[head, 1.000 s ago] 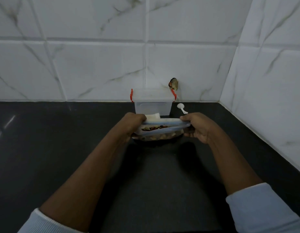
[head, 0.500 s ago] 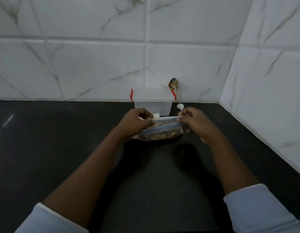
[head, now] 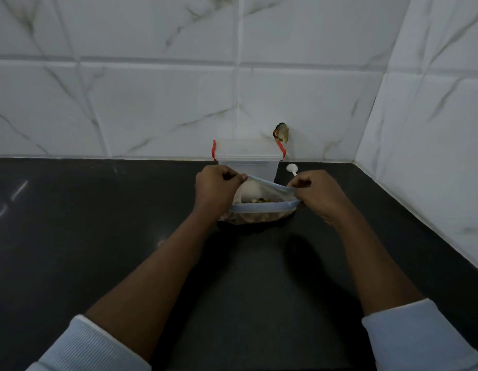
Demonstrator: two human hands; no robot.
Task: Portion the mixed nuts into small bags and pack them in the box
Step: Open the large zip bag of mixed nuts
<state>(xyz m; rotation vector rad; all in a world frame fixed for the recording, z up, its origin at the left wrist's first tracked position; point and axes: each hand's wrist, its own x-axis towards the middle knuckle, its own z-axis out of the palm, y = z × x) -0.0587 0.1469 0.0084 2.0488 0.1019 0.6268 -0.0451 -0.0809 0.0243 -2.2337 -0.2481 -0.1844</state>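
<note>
A clear zip bag of mixed nuts point(head: 259, 214) rests on the black counter point(head: 98, 236) in front of me. My left hand point(head: 215, 190) pinches the far rim of the bag at its left end. My right hand point(head: 316, 192) grips the rim at its right end. The mouth is pulled wide apart, and nuts show inside. Something white point(head: 248, 192) sits behind the far rim; I cannot tell what it is. Behind the bag stands a clear plastic box point(head: 248, 160) with red clips and its lid on.
A small white scoop point(head: 292, 168) lies on the counter to the right of the box. White marble-look tiled walls point(head: 152, 103) close off the back and the right side. A small dark object point(head: 281, 132) sticks to the wall above the box.
The bag's mouth, nearly flat and closed a second ago, has been pulled wide apart. Both hands rose a little and the far rim moved away from me.
</note>
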